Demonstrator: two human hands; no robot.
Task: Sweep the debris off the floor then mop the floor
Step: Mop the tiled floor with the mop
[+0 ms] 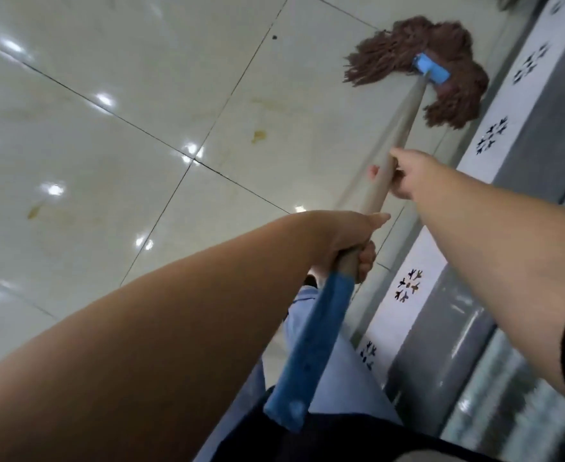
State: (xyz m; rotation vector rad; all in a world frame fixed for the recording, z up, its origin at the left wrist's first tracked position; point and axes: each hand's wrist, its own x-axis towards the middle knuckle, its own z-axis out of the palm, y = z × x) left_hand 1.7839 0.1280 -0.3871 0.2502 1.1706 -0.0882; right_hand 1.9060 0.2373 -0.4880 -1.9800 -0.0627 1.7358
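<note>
Brown yarn fanned flat on pale tile: mop head [434, 66] down at the far right edge of the floor [114, 105], hard against the patterned skirting [494, 135]. Blue clamp [431, 69] sitting on top of the strands, pale handle [398, 141] running back toward the body. Left hand [354, 241] wrapped round the handle just above the blue grip sleeve [311, 345], fingers curled under, thumb pointing up the shaft. Right hand [408, 176] further down the shaft, closed round it from the right, fingertips peeking out on the far side.

Mopping stage, by the look of it. Worth keeping the strands spread and pressed flat, drawing back along the skirting line, then swinging left in overlapping passes toward those yellowish stains [257, 136] near the tile joint and the second one [36, 211] out toward the left edge. Probably needs extra pressure and a repeat pass there. Small dark speck [274, 37] further up: debris or mark, cannot tell.

Handle streaked with motion blur, so exact finger placement on the right hand unclear. Whether the mop is wet: not readable. Top right corner cut off, something grey there, unidentifiable. Floor behind the body hidden. Glossy reflections masking any wet sheen.
</note>
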